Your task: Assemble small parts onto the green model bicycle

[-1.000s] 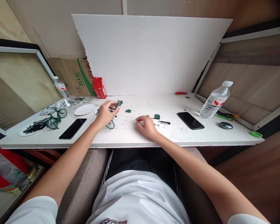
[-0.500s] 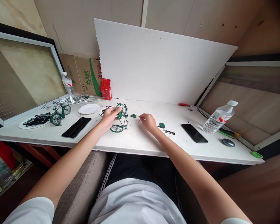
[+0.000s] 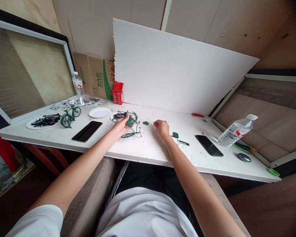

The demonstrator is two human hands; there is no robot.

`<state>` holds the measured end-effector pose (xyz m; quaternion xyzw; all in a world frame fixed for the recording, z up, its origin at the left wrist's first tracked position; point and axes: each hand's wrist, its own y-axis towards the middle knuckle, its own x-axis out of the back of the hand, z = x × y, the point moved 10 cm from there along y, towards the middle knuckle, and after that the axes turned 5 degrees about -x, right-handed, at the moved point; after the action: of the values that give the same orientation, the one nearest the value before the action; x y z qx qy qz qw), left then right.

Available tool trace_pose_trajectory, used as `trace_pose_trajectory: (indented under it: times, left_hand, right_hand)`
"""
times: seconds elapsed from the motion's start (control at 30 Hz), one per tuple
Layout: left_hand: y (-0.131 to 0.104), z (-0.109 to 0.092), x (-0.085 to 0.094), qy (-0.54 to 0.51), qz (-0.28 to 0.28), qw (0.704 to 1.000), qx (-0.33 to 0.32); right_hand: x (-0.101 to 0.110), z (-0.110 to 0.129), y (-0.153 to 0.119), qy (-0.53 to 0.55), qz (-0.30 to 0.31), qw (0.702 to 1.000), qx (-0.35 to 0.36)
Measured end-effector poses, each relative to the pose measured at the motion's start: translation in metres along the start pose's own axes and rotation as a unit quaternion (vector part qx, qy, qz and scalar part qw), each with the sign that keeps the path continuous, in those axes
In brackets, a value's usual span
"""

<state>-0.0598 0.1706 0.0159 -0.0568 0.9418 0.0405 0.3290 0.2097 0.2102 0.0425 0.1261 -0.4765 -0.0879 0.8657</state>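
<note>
My left hand grips a small green model bicycle by its rear half, thumb on top. One of its wheels points toward the front edge of the table. Just right of the bicycle lies a small green part. My right hand is beside that part, low over the table, with its thumb and fingertips pinched together. Whatever is between them is too small to make out. Another green part and a black strip-shaped piece lie to the right of my right forearm.
At left, a second green bicycle stands beside a plate of black parts. A phone, a white plate, a red box, another phone, a water bottle and a mouse surround the work area.
The whole view has shifted, so things appear further right. In my left hand the bicycle has tilted, and its lower wheel looks flatter. My right hand keeps its pinch near the small green part.
</note>
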Motion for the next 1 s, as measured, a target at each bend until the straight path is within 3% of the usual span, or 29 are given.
trace_pose_trajectory:
  times: [0.13, 0.23, 0.5, 0.77, 0.9, 1.0]
  left_hand:
    - [0.005, 0.007, 0.009, -0.022, -0.018, 1.000, 0.003]
    - [0.002, 0.012, 0.011, -0.026, -0.030, 0.999, 0.022]
    - [-0.001, 0.015, 0.007, -0.047, -0.017, 0.998, 0.028]
    - [-0.006, 0.015, -0.007, -0.066, 0.024, 0.997, 0.032]
    - [-0.011, 0.015, -0.015, -0.061, 0.037, 0.997, 0.033]
    - [-0.010, 0.014, -0.015, -0.054, 0.048, 0.997, 0.029]
  right_hand:
    - [-0.009, 0.033, -0.020, 0.067, 0.043, 0.985, 0.153]
    - [-0.024, 0.052, -0.035, 0.105, 0.100, 0.965, 0.217]
    - [-0.031, 0.062, -0.045, 0.082, 0.108, 0.957, 0.258]
    - [-0.029, 0.082, -0.061, -0.025, 0.091, 0.942, 0.321]
    - [-0.032, 0.086, -0.064, -0.042, 0.091, 0.943, 0.318]
    - [-0.033, 0.079, -0.059, 0.019, 0.104, 0.953, 0.283]
